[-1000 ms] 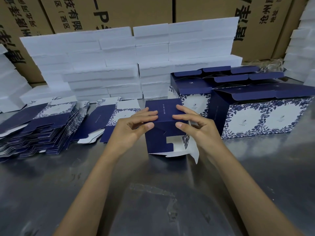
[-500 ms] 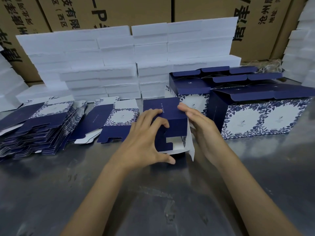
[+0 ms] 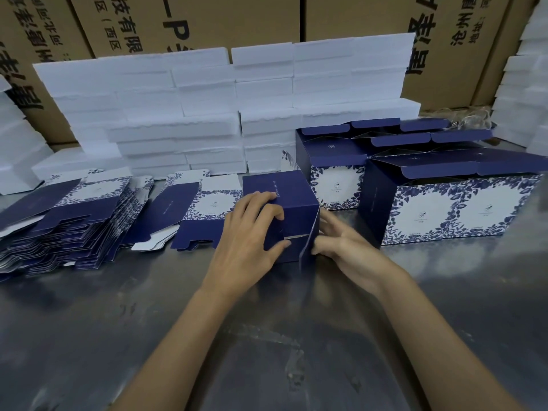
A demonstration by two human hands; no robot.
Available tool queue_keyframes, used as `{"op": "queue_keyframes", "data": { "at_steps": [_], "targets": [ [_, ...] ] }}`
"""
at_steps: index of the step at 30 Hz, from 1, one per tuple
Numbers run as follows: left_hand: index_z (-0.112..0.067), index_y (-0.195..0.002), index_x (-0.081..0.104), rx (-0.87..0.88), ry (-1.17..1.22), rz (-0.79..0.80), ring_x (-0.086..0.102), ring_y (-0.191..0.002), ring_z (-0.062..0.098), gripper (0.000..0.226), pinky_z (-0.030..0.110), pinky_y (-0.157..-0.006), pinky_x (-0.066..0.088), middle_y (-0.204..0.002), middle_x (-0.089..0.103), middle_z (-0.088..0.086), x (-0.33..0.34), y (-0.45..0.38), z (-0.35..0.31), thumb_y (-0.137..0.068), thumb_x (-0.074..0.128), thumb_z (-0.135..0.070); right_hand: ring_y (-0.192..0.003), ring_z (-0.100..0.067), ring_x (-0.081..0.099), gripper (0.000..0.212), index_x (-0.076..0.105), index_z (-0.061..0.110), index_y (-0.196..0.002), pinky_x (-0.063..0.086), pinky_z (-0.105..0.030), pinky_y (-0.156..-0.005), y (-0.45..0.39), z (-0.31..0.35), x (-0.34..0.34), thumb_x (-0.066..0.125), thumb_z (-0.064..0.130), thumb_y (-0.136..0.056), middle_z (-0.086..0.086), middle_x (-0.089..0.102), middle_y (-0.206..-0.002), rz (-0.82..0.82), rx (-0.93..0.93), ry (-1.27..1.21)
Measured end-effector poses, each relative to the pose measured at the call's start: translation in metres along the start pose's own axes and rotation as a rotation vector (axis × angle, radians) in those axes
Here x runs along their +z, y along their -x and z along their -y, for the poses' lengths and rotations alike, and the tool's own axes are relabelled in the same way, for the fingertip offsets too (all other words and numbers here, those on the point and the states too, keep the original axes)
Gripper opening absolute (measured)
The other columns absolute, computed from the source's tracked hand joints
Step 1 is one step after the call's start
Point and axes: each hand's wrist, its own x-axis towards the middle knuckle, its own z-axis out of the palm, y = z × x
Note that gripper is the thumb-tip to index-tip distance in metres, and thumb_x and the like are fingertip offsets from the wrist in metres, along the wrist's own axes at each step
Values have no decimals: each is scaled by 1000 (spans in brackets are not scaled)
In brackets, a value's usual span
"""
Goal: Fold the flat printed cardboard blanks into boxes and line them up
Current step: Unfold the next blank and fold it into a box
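Note:
A navy half-folded box (image 3: 292,200) lies on its side in the middle of the steel table (image 3: 267,336). My left hand (image 3: 252,235) grips its near end, fingers curled over the top flap and thumb under the lower one. My right hand (image 3: 341,247) pinches the loose side flap (image 3: 310,244) at the box's right edge. A flat blank (image 3: 204,215) lies just left of the box, and a fanned stack of flat blanks (image 3: 68,226) lies farther left. Several folded blue-and-white boxes (image 3: 444,209) stand in rows at the right.
White foam slabs (image 3: 207,114) are stacked along the back of the table, with more at the far left and right. Brown printed cartons (image 3: 237,22) form a wall behind them. Bare steel stretches from the box to the near edge.
The end flaps have been pushed closed; the white inner face no longer shows. My left hand shifted onto the near end, and my right hand dropped to the side flap.

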Motion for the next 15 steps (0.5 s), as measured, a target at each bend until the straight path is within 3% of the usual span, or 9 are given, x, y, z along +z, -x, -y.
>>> {"op": "queue_keyframes", "data": {
  "at_steps": [4, 7, 10, 12, 15],
  "targets": [
    [-27, -121, 46, -29, 107, -14, 39, -137, 13, 56, 39, -108, 40, -142, 46, -7, 0, 2, 3, -79, 83, -21, -121, -8, 63, 74, 49, 32, -142, 51, -27, -100, 0, -5, 1, 77, -1, -82, 9, 66, -133, 2, -13, 107],
    [-44, -141, 35, -157, 231, -6, 26, -144, -4, 81, 16, -114, 29, -155, 32, -19, -4, 0, 4, -80, 81, -18, -116, -2, 65, 73, 50, 38, -137, 54, -19, -90, -4, -12, 8, 86, 12, -79, 16, 68, -127, -123, -18, 162],
    [-46, -142, 41, -371, 384, -36, 29, -146, -1, 84, 20, -110, 37, -163, 20, -21, -7, -5, 4, -78, 83, -14, -109, 0, 66, 70, 49, 32, -141, 53, -13, -81, -9, -19, 16, 84, 16, -82, 12, 67, -127, -250, -58, 178],
    [-47, -133, 52, -485, 477, -42, 49, -130, -1, 71, 15, -99, 45, -159, 30, -20, -10, -7, 3, -79, 83, -12, -108, 3, 65, 66, 50, 31, -141, 52, -9, -80, -11, -22, 19, 82, 20, -85, 13, 66, -126, -319, -77, 218],
    [-46, -120, 61, -554, 576, -47, 63, -107, 0, 55, 18, -90, 52, -125, 63, -20, -13, -8, 3, -82, 76, -8, -103, 10, 64, 56, 54, 32, -138, 52, -8, -82, -13, -26, 22, 78, 21, -88, 18, 68, -119, -389, -102, 259]
  ]
}}
